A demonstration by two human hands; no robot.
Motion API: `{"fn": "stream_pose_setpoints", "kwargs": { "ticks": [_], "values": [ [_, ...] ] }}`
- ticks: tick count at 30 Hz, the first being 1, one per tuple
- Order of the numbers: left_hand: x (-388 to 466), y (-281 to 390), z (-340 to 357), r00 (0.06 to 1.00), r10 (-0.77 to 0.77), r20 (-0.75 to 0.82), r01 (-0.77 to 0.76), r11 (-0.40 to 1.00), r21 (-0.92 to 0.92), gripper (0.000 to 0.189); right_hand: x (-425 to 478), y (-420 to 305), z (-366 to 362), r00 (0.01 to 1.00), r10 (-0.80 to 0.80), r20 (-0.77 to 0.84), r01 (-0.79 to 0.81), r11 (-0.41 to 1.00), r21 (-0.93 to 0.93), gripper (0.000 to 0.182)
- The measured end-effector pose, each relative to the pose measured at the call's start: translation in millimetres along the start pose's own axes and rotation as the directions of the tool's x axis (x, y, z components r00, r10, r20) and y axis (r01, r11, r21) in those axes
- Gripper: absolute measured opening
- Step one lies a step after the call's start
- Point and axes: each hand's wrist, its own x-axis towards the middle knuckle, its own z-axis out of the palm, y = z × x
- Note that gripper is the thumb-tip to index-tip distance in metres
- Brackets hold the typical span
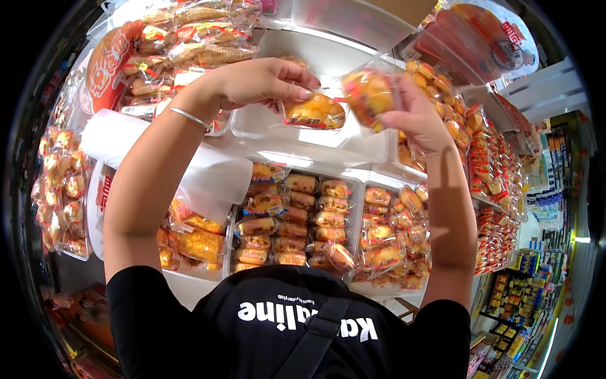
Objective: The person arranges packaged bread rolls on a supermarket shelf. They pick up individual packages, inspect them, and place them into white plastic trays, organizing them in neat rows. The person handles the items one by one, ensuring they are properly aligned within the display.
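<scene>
Above a white plastic tray (265, 128), my left hand (265, 85) grips one end of a wrapped cake (315, 111) between thumb and fingers. The cake is golden, in clear film with red and blue print. My right hand (414, 111) holds a second wrapped cake (369, 97) by its right side, slightly blurred and tilted. The two packs are close together; whether their wrappers touch, I cannot tell. Another wrapped cake (293, 60) shows at the tray's far side, partly behind my left hand.
Nearer my body stand trays of wrapped cakes (291, 218) and mixed packs (381, 232). A white plastic roll (208, 175) lies under my left forearm. Long wrapped pastries (203, 33) are piled at the far left, and more packs (494, 161) are stacked at the right.
</scene>
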Motion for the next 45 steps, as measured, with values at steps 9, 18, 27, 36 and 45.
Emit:
{"fn": "stream_pose_setpoints", "kwargs": {
  "ticks": [9, 18, 27, 36, 45],
  "values": [
    [10.9, -14.9, 11.3, 0.935, 0.071, -0.347, -0.227, 0.872, -0.434, 0.05, 5.8, 41.3, 13.9, 0.995, 0.014, -0.096, 0.051, 0.762, 0.645, 0.054],
    [19.4, -23.4, 24.9, 0.83, 0.245, -0.501, -0.291, 0.957, -0.013, 0.047, 39.2, 36.6, 27.8, 0.983, -0.09, -0.157, 0.156, 0.864, 0.479, 0.038],
    [15.9, -17.6, -18.8, 0.73, 0.353, -0.585, -0.079, 0.894, 0.441, 0.047, 126.9, 116.2, 36.7, 0.906, 0.292, 0.305, 0.192, 0.357, -0.914, 0.041],
    [63.4, -69.0, -13.3, 0.893, -0.311, -0.324, 0.356, 0.051, 0.933, 0.081, 146.4, 175.8, 58.4, 0.978, 0.081, 0.191, 0.125, 0.504, -0.855, 0.069],
    [72.1, -94.9, -9.3, 0.859, -0.356, -0.368, 0.366, -0.077, 0.928, 0.072, 133.9, 176.2, 44.9, 0.706, 0.696, 0.134, -0.69, 0.718, -0.096, 0.041]
  ]
}}
